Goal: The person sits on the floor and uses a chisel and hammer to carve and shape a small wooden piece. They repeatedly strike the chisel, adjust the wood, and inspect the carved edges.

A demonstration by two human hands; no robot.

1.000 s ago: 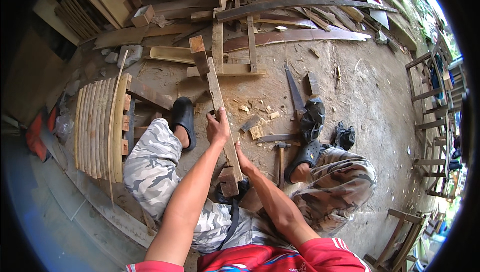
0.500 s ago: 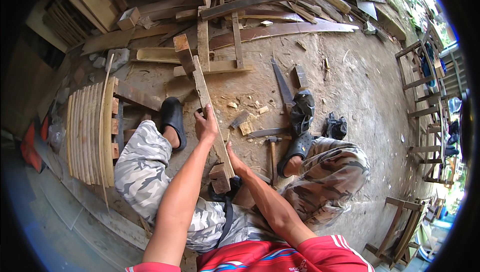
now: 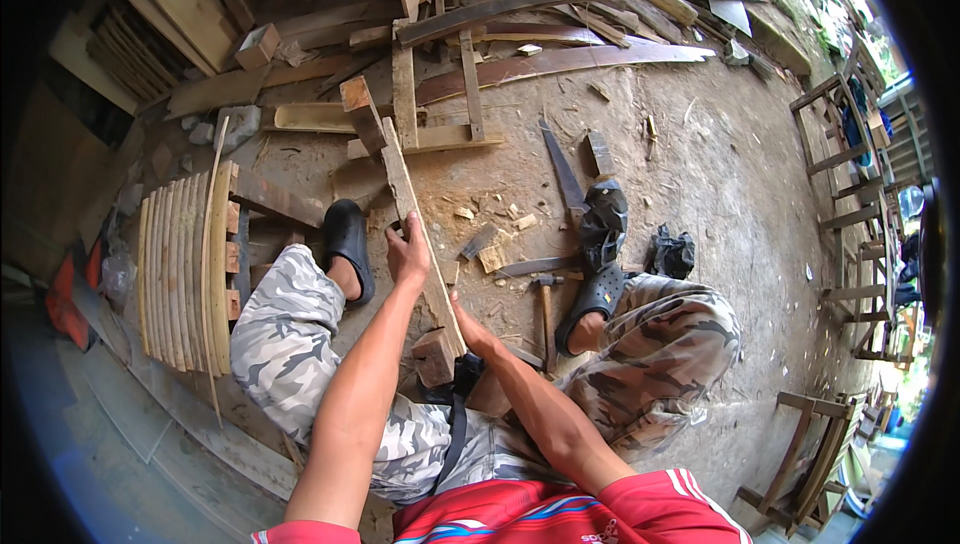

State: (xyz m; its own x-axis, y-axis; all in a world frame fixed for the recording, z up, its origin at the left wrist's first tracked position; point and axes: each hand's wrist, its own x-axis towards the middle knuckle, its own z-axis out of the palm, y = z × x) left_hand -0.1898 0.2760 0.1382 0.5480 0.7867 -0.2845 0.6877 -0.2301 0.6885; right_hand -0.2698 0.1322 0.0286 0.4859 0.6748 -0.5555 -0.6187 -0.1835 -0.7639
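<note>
The left hand (image 3: pixel 408 256) is wrapped around the long board (image 3: pixel 437 304) near its middle. Lower down, the right hand (image 3: pixel 468 326) lies along the board's right edge; whether its fingers grip cannot be told. A block (image 3: pixel 433 357) adjoins the near end. Rightward lie wood chips (image 3: pixel 523 222) and a hammer (image 3: pixel 547 319).

Timber (image 3: pixel 404 184) between slats (image 3: pixel 185 269) and hammer (image 3: pixel 549 326)

The long, rough brown wooden beam (image 3: pixel 402 182) is shifting slightly leftward over the dusty grey-brown floor (image 3: pixel 740 214), and the bare left grip (image 3: pixel 408 256) and bare right grip (image 3: pixel 470 329) are travelling with it. A small pale wood chip (image 3: pixel 450 272) is showing more fully beside it.
</note>
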